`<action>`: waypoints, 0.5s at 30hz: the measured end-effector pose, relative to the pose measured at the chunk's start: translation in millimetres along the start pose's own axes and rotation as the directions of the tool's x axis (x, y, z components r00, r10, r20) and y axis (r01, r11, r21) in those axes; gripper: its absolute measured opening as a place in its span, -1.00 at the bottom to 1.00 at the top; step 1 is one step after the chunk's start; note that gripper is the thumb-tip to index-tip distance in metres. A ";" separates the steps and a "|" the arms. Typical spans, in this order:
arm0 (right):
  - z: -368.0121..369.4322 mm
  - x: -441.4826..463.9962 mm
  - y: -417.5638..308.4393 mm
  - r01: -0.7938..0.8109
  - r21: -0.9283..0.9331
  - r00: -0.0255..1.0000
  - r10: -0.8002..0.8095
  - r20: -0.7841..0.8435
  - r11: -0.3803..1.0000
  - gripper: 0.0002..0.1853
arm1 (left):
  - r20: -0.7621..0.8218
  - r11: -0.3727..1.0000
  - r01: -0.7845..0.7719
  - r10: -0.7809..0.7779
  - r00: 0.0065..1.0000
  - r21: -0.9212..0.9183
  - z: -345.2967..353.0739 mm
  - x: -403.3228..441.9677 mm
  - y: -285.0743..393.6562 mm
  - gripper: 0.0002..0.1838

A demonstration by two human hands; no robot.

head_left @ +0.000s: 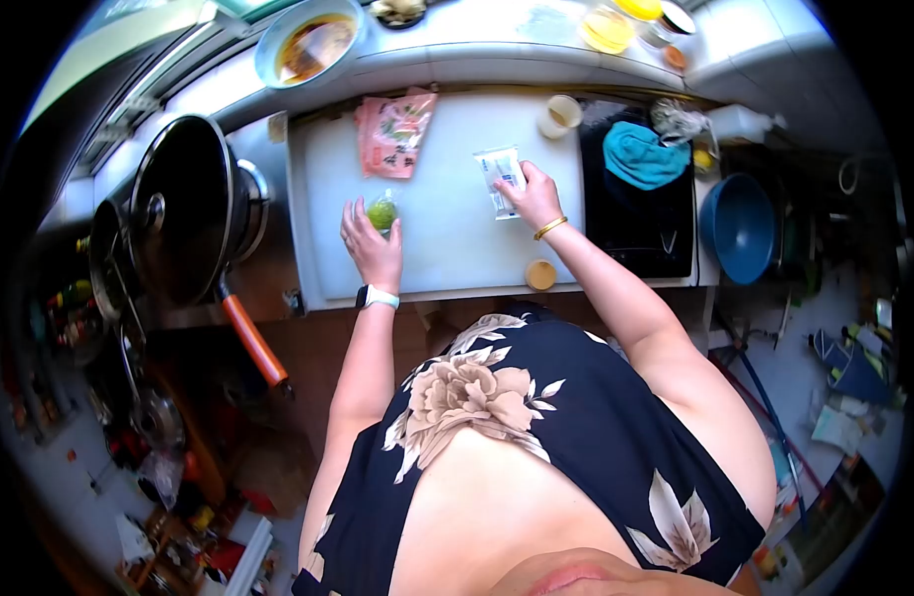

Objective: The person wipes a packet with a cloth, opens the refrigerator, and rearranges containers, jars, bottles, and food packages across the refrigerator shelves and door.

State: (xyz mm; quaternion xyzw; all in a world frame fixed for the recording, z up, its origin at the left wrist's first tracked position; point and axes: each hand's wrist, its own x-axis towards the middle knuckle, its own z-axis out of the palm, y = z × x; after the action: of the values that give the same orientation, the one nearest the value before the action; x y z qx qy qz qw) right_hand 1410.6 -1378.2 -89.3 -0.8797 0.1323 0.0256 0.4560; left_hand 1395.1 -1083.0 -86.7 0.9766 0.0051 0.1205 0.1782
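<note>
On the white worktop (457, 253), my left hand (374, 248) rests around a green item in clear wrapping (382, 213), its fingers partly curled at the item's left and lower side. My right hand (533, 196) pinches a white and blue packet (499, 171) by its right edge. Behind my left hand lie pink packets (395, 134). A small cup (558, 117) stands near the worktop's back right, and a round tan lid or disc (540, 275) is by the front edge.
At left is a large dark pan (184, 209) with an orange handle (251, 333). A black cooktop (636, 223) bearing a teal cloth (644, 156) is at right, beside a blue bowl (739, 228). Another bowl (311, 42) with brown liquid sits on the back ledge.
</note>
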 end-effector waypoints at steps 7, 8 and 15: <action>-16.1 -49.0 -53.4 0.419 -0.181 0.908 -0.415 0.063 0.890 -0.52 | 0.636 -0.089 0.645 0.116 0.763 -0.759 -5.0 -26.0 130.7 -0.34; -17.6 -55.7 -53.6 0.474 -0.150 0.881 -0.469 0.070 0.868 -0.55 | 0.681 -0.095 0.684 0.064 0.729 -0.723 16.3 -24.8 123.5 -0.41; -142.2 9.3 36.3 0.330 -0.437 0.834 -0.475 -0.281 0.837 -0.62 | 0.747 -0.303 0.750 0.151 0.647 -0.588 21.1 -0.2 103.7 -0.58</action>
State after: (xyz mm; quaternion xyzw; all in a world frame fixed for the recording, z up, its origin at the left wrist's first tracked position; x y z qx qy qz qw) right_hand 1399.5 -1515.2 -36.8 -0.9452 0.0187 -0.2179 0.2422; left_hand 1396.5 -1187.4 -69.7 0.3974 0.1460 -0.2800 0.8616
